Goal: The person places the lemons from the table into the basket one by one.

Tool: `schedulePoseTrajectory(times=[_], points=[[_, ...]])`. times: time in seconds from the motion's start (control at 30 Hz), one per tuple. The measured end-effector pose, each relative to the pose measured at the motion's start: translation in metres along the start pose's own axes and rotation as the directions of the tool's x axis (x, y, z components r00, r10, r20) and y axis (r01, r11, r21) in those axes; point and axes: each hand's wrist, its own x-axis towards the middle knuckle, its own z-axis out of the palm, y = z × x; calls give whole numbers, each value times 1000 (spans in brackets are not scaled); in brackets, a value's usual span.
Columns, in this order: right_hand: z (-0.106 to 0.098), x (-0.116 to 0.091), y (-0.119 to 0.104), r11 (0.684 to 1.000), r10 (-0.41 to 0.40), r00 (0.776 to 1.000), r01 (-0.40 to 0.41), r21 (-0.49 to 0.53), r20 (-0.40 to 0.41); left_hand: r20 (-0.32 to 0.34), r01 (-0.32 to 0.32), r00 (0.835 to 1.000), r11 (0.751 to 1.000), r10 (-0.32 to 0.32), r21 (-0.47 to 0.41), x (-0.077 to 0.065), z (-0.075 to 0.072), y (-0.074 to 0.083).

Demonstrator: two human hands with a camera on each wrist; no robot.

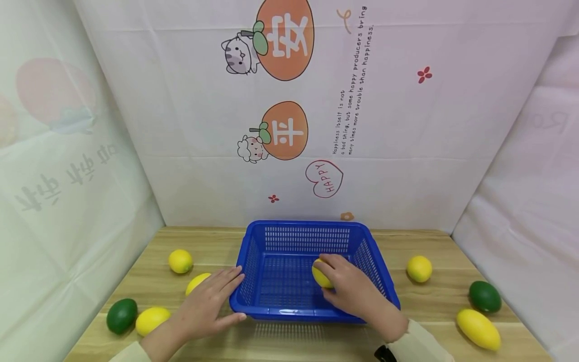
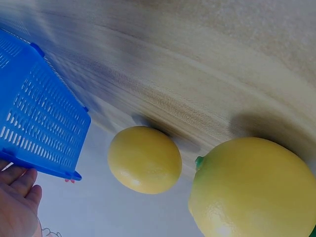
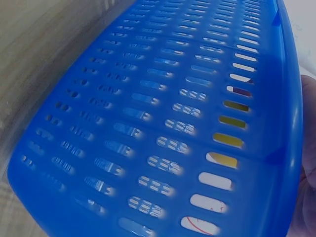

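Observation:
A blue plastic basket (image 1: 271,315) with slotted walls stands on the wooden table. My right hand (image 1: 350,289) reaches over its front rim and grips a yellow lemon (image 1: 321,274) inside it, fingers curved over the top. Through the slots in the right wrist view, a bit of the lemon (image 3: 229,139) shows yellow. My left hand (image 1: 205,304) touches the basket's left rim with fairly straight fingers. In the left wrist view, its fingertips lie under the rim of the basket (image 2: 44,113). Partly behind that hand lies another lemon (image 1: 195,283).
Left of the basket lie a lemon (image 1: 180,261), a dark green oval fruit (image 1: 121,316) and a further lemon (image 1: 153,321). To its right are a lemon (image 1: 419,269), a green fruit (image 1: 485,296) and a longer yellow fruit (image 1: 478,329). A printed white cloth (image 1: 389,191) hangs behind the table.

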Motion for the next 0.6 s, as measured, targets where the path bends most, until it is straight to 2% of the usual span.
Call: schedulePoseTrajectory(times=[0.3, 0.6], points=[[4, 1, -2, 998, 68, 996, -68, 1, 64, -21, -12, 1000, 1000, 12, -2, 0, 0, 0], [10, 2, -1, 998, 69, 995, -70, 8, 67, -22, -16, 1000, 1000, 16, -3, 0, 0, 0]])
